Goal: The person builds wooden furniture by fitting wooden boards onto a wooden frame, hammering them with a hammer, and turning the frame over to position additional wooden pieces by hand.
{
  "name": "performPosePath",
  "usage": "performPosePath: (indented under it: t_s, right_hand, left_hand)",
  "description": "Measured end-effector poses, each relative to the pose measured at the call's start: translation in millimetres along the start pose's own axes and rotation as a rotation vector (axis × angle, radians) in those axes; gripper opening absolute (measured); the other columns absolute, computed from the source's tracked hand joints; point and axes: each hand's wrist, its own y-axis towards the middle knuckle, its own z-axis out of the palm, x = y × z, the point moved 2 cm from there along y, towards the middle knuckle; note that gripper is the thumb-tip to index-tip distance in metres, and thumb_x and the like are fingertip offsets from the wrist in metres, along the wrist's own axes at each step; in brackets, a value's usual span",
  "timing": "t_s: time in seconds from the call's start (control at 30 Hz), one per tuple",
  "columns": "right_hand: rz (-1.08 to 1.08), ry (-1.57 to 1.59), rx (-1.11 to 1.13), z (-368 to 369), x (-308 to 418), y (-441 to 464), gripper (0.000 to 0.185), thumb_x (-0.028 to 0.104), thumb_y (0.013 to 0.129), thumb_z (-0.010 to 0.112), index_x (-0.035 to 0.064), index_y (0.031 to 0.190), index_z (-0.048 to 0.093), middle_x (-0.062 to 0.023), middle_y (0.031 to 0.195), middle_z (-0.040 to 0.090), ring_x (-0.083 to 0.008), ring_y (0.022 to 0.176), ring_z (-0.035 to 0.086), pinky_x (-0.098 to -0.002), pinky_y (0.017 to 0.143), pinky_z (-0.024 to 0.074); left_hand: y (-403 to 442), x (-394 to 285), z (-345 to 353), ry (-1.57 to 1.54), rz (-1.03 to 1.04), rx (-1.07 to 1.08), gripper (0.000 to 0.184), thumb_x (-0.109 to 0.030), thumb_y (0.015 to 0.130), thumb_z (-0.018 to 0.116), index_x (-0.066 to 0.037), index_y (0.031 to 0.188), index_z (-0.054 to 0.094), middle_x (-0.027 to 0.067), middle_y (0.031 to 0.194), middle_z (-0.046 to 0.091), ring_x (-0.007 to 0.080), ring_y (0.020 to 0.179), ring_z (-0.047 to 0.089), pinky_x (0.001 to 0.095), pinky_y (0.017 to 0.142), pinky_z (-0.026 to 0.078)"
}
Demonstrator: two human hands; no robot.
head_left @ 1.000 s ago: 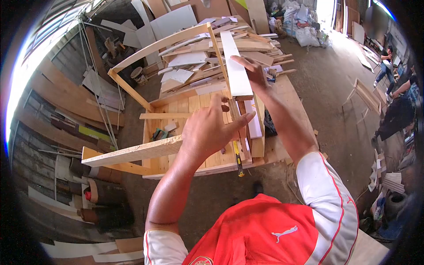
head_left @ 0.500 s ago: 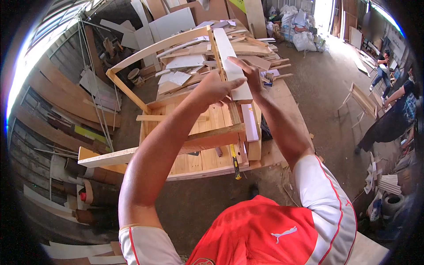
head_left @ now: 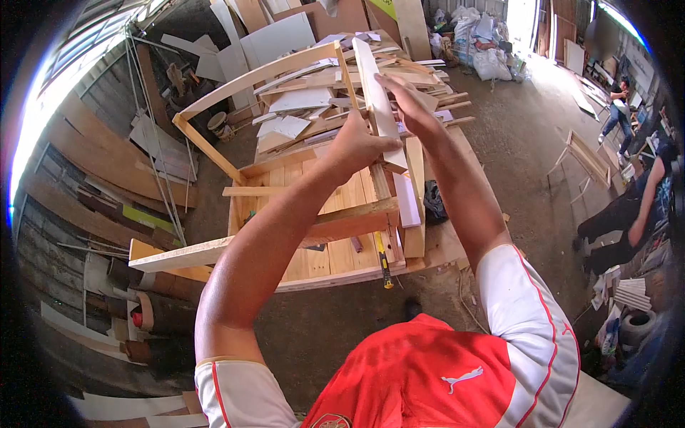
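Observation:
My left hand (head_left: 362, 146) grips a long pale board (head_left: 376, 93) near its close end, the thumb lying across it. Along the board's right side is my right hand (head_left: 415, 110), fingers stretched along its edge and thumb mostly hidden. The board is tilted on its edge above the right side of a wooden frame (head_left: 307, 227). Slatted planks (head_left: 314, 265) fill the frame's base. A yellow-and-black handled tool (head_left: 386, 269) lies over its near edge, and a pale lilac strip (head_left: 407, 200) runs beside the frame's right side.
Scrap boards (head_left: 300, 100) pile up on the work surface behind the frame. A black bag (head_left: 434, 203) lies to the right. Sheets lean on the left wall (head_left: 107, 157). Two other people are at the right, near a small wooden stand (head_left: 586, 160). White sacks (head_left: 491, 64) stand at the back.
The board has turned from showing its broad face to a narrower side and shifted slightly right. My right hand has moved from over its top to its right side.

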Motion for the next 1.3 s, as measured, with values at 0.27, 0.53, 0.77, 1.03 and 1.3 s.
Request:
performPosePath:
  t_s: [0.27,0.53,0.77,1.03,1.3]
  right_hand:
    - [-0.123,-0.339,-0.143,11.3,-10.2,21.6,0.082,0.029,0.073,0.069,-0.0109,0.139,0.043,-0.0225,0.109,0.065,-0.0236,0.093,0.064,-0.0342,0.08,0.0511]
    - [-0.084,-0.382,-0.095,14.7,-9.1,26.6,0.047,0.029,0.077,0.065,-0.0032,0.111,0.059,-0.0134,0.086,0.063,-0.0197,0.076,0.062,-0.0326,0.066,0.0511]
    - [0.01,-0.146,-0.338,12.9,-1.2,20.6,0.041,0.032,0.08,0.062,-0.0056,0.095,0.062,-0.0115,0.077,0.063,-0.0207,0.064,0.062,-0.0349,0.058,0.0501]
    - [0.015,-0.785,-0.261,-82.4,-122.5,-13.4,0.036,0.033,0.08,0.062,0.0011,0.097,0.065,-0.0175,0.087,0.068,-0.0276,0.085,0.067,-0.04,0.078,0.0529]
    - [0.392,-1.05,-0.354,-142.3,-294.2,-125.4,0.073,0.033,0.082,0.064,0.0019,0.143,0.041,-0.0289,0.121,0.062,-0.0419,0.116,0.059,-0.0453,0.1,0.0461]
  left_hand:
    - [-5.4,1.4,8.1,-0.01,0.031,-0.168,0.054,-0.012,0.074,0.08,0.007,0.114,0.049,0.0134,0.093,0.065,0.021,0.081,0.068,0.033,0.069,0.057]
    - [-35.6,-27.8,2.1,0.227,-0.111,0.11,0.048,-0.044,0.086,0.071,0.001,0.101,0.064,0.0108,0.079,0.068,0.0207,0.074,0.068,0.0346,0.068,0.052]
    - [-72.0,-32.2,-1.2,0.468,0.158,0.224,0.066,-0.056,0.074,0.079,-0.001,0.109,0.067,0.018,0.093,0.069,0.0277,0.087,0.067,0.0378,0.08,0.051]
    - [-90.7,-35.7,-2.3,0.51,0.136,0.211,0.073,-0.043,0.071,0.085,0.003,0.122,0.06,0.0186,0.112,0.067,0.0261,0.106,0.065,0.0374,0.094,0.051]
    - [-84.4,-38.1,5.6,0.654,0.057,0.151,0.073,-0.041,0.072,0.085,0.004,0.123,0.058,0.0174,0.109,0.068,0.0234,0.104,0.066,0.0367,0.094,0.051]
